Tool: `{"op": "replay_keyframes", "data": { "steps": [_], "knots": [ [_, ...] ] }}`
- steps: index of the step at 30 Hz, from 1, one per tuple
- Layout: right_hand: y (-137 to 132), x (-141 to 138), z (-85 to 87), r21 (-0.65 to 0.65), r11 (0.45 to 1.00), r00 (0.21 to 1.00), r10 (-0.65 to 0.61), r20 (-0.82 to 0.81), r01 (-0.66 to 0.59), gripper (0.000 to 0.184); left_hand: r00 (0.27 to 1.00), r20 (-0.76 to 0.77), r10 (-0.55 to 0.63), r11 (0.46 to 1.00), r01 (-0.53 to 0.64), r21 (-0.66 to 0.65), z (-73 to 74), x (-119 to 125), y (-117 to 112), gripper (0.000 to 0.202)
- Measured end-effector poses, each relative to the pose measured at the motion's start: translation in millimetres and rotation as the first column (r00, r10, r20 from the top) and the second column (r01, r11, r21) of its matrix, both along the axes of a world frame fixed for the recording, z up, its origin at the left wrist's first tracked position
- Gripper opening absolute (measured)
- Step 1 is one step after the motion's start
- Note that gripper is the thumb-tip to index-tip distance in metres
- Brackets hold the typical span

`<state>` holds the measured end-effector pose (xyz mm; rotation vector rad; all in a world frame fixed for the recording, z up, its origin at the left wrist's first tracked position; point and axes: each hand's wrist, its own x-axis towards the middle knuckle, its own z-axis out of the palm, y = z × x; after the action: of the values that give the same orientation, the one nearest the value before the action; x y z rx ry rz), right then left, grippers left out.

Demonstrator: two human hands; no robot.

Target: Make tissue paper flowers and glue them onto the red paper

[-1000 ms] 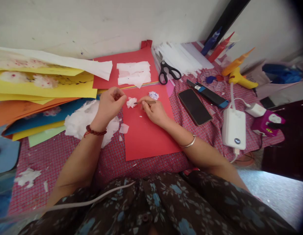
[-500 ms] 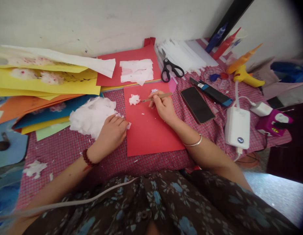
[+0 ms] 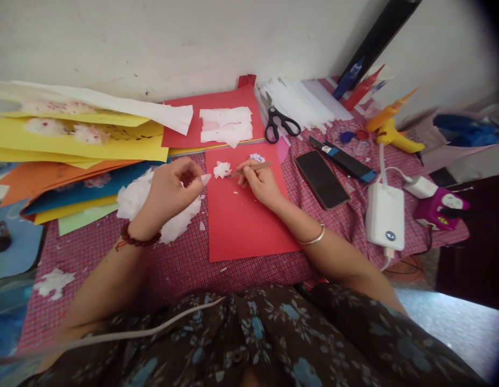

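Between the thumb and forefinger of my left hand (image 3: 172,188) is a small piece of white paper (image 3: 206,179), held up over the left edge of a red paper sheet (image 3: 249,226). Behind and below that hand lies a pile of torn white paper (image 3: 179,226), partly covered by it. My right hand (image 3: 259,183) grips a thin brown stick (image 3: 255,166), perhaps a brush; its tip points at a white paper flower (image 3: 222,170) on the red sheet. Just beyond my right fingers is a small patterned white-and-purple piece (image 3: 257,158).
Black-handled scissors (image 3: 280,121), a phone (image 3: 322,179) and a box cutter (image 3: 346,160) lie right of the sheet. Farther right are a yellow glue gun (image 3: 398,138) and a white power bank (image 3: 385,215) with cables. Stacked coloured papers (image 3: 72,145) fill the left side.
My left hand has lifted off the white pile, turned, and now pinches a paper piece. My right hand has shifted slightly left and down, with the stick's tip nearer the flower.
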<state>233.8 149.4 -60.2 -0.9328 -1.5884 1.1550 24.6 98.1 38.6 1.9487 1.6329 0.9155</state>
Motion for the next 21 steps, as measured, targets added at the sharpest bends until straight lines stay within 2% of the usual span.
{"op": "replay_keyframes", "data": {
  "steps": [4, 8, 12, 17, 19, 21],
  "knots": [
    [5, -3, -1.3, 0.006, 1.0, 1.0, -0.022, -0.004, 0.022, 0.056, 0.969, 0.239, 0.065, 0.991, -0.034, -0.13, -12.2, 4, 26, 0.006],
    [11, -2, -2.1, -0.023, 0.999, 0.999, -0.049, -0.002, 0.049, 0.059, 0.946, 0.314, 0.085, 0.968, -0.003, -0.253, -30.7, 2, 44, 0.014],
    [13, -2, -3.5, -0.024, 0.998, 0.998, -0.054, 0.011, 0.054, 0.058, 0.949, 0.305, 0.081, 0.934, 0.034, -0.355, -40.6, -1, 47, 0.006],
    [12, -3, -4.1, 0.004, 0.999, 0.999, -0.043, -0.023, 0.043, 0.055, 0.965, 0.26, -0.04, 0.949, 0.118, -0.291, -53.3, 6, 46, 0.008],
    [12, -3, -4.2, -0.003, 0.999, 0.999, -0.047, -0.019, 0.047, 0.055, 0.98, 0.195, -0.038, 0.955, 0.093, -0.28, -59.6, 11, 48, 0.011],
    [11, -3, -3.9, -0.017, 0.998, 0.999, -0.052, -0.012, 0.052, 0.055, 0.995, 0.103, 0.007, 0.965, 0.02, -0.261, -65.8, 14, 52, 0.011]
  ]
}}
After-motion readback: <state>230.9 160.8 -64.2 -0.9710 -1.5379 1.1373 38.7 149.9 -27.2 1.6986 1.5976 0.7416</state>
